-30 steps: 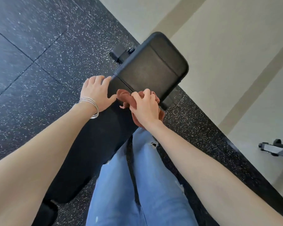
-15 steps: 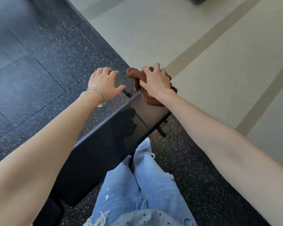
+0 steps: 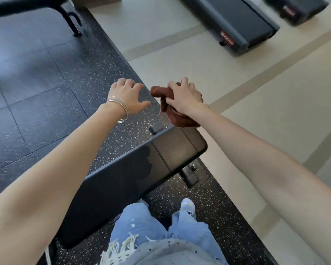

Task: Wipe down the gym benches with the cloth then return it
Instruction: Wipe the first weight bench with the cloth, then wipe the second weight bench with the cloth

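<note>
While right hand (image 3: 183, 96) grips cloth (image 3: 172, 113) above bench (image 3: 145, 169) — left hand (image 3: 128, 94) open, empty.

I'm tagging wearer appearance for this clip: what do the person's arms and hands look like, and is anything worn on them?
Both forearms are bare, with no sleeves or gloves in view. The left hand has a stack of thin silver bangles around its wrist. The right hand shows no ring, watch or band on the visible side. No markings show on either arm.
</note>
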Motion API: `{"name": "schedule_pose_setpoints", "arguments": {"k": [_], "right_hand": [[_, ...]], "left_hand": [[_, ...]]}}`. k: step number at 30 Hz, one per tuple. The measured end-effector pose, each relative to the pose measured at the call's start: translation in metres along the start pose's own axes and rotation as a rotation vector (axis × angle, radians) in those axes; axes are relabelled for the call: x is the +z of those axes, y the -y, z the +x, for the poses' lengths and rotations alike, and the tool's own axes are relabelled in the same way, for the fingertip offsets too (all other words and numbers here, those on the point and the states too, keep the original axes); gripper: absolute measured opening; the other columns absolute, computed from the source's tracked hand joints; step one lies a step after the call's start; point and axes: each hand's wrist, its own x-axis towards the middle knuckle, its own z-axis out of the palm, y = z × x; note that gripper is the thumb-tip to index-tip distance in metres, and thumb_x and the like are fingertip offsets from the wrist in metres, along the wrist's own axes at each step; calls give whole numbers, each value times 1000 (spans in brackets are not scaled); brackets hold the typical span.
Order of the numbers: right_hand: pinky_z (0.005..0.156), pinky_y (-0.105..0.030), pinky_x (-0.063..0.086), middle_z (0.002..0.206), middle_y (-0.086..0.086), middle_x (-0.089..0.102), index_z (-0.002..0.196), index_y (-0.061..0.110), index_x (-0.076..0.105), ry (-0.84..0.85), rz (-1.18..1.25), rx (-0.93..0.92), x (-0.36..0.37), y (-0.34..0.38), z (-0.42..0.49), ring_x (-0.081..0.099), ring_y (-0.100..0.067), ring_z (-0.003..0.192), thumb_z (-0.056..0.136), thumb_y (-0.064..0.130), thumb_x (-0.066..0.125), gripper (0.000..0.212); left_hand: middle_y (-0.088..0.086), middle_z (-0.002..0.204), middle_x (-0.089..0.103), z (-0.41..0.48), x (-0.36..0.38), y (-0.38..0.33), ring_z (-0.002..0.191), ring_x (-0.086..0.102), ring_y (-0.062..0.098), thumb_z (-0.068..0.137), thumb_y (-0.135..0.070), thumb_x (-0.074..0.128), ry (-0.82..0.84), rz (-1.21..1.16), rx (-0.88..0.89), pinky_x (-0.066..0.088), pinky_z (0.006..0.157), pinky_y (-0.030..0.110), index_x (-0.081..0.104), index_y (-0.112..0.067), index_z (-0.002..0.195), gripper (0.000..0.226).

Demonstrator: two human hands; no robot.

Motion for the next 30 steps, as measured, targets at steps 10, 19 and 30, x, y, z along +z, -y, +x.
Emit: {"name": "schedule_pose_setpoints", "arguments": {"k": [10, 19, 30], "right_hand": [[83, -48, 42, 122, -15, 39, 118, 22, 45, -27, -115, -227, -29, -76, -43, 43, -38, 108, 89, 40, 54, 35], [84, -49, 42, 124, -16, 39, 120, 21, 46, -53, -173, -336, -50, -118, -59, 42, -37, 111, 89, 43, 53, 39], [86, -49, 42, 121, -16, 42, 118, 22, 48, -144, -228, -424, -71, -115, -18, 44, -37, 109, 88, 50, 53, 41]], "left_hand": [[10, 145, 40, -44, -5, -89, 135, 30, 33, 87, -62, 41, -48, 28, -174, 26, 112, 47, 34, -24, 144, 69], [9, 146, 38, -69, -7, -148, 137, 27, 31, 88, -62, 38, -63, 24, -284, 23, 113, 48, 34, -25, 143, 66], [9, 146, 37, -37, -37, -127, 136, 27, 31, 87, -63, 39, -88, 139, -279, 23, 113, 45, 32, -25, 143, 68]]}}
